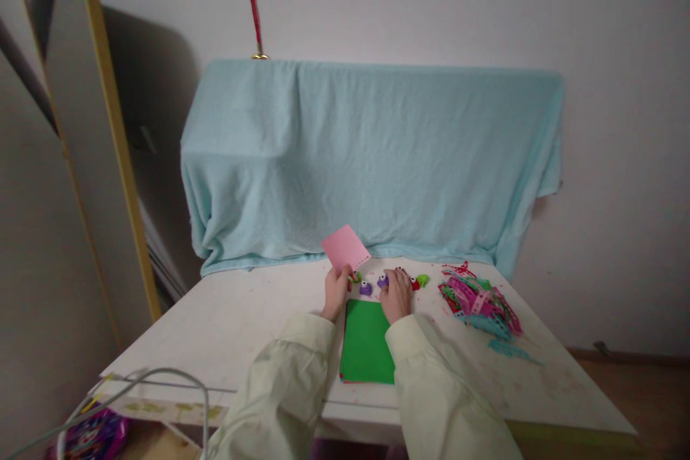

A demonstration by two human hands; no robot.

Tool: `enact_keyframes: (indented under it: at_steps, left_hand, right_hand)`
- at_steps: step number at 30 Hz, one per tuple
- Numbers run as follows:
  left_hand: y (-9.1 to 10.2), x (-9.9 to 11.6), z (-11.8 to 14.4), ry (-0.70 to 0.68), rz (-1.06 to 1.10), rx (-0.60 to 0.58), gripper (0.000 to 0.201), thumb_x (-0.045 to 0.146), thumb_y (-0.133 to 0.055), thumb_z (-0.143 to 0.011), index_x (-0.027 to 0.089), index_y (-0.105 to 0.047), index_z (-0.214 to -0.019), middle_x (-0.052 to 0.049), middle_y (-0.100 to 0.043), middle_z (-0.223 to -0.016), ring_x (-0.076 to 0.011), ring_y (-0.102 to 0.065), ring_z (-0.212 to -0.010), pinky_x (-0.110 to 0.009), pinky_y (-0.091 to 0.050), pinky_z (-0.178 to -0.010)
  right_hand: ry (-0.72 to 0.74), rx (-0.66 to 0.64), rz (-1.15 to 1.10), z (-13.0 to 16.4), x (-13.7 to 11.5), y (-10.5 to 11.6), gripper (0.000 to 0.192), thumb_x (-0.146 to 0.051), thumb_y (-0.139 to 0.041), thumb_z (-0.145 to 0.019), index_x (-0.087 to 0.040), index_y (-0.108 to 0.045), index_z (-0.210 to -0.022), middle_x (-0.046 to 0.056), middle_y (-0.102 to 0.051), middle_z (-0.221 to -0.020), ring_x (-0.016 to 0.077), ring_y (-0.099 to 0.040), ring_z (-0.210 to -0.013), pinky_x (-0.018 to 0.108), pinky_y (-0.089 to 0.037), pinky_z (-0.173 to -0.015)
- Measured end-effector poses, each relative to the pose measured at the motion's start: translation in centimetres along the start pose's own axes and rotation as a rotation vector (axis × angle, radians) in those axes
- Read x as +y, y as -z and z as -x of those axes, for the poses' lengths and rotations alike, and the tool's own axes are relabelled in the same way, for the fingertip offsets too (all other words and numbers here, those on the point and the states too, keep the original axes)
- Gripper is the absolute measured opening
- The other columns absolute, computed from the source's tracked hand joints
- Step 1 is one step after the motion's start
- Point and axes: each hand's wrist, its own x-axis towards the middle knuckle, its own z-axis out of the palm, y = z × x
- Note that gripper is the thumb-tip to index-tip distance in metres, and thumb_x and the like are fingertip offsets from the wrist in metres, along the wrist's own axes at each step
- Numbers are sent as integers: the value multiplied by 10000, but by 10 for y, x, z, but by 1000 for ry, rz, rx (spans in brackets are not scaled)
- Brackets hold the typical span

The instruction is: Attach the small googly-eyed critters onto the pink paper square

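My left hand pinches a pink square of paper, held tilted above the table; a row of small holes runs along its lower right edge. My right hand is closed at a small purple paper punch with a round eye; its fingers partly cover it. Between the hands sits another purple punch. Just right of my right hand are a red punch and a green one. A stack of paper with a green sheet on top lies below the hands.
On the right is a heap of colourful perforated paper strips, with a loose blue strip before it. A light blue cloth hangs behind the white table. A grey cable loops at the front left, near a leaning mirror.
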Motion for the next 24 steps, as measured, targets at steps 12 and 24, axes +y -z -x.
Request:
enact_keyframes:
  at_steps: [12, 24]
  left_hand:
    - [-1, -2, 0, -11, 11, 7, 362, 416, -471, -820, 134, -580, -620, -18, -574, -515, -84, -446, -390, -197, -343, -420]
    - [-1, -1, -4, 33, 122, -46, 340, 410, -551, -780, 104, -623, -650, -35, -610, -569, -72, -445, -382, -199, -341, -424]
  right_hand:
    - [10, -2, -15, 2, 5, -3, 343, -35, -507, -701, -163, -599, -1005, 130, -605, -1005, 287, -414, -1161, 438, -268, -1019]
    - [-257, 297, -608, -13, -17, 25, 358, -332, -510, -848, -178, -525, -1171, 132, -578, -1133, 224, -572, -983, 347, -479, -813]
